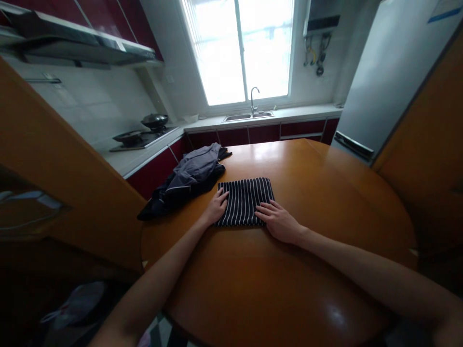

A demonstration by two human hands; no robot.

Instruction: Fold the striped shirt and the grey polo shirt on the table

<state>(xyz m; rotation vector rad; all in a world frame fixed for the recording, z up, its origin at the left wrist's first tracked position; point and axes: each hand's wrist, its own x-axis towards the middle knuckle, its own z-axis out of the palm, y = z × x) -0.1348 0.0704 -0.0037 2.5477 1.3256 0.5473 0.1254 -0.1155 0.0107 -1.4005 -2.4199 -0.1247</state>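
A black garment with white stripes (pixel 243 205), folded into a flat rectangle, lies near the middle of the round wooden table. At its left edge rests my left hand (pixel 216 206), fingers stretched onto the cloth. My right hand (pixel 278 219) lies flat over the lower right corner, fingers spread. Both hands touch the fabric without gripping it. To the left of the folded piece is a loose heap of grey and black clothing (pixel 195 168), partly over the table's edge.
The wooden table (pixel 325 202) fills the foreground. Beyond it are a counter with a sink (pixel 249 116) and a stove (pixel 144 139) bearing pans. A fridge (pixel 379 82) stands at the right, and a wooden panel (pixel 65 159) borders the left.
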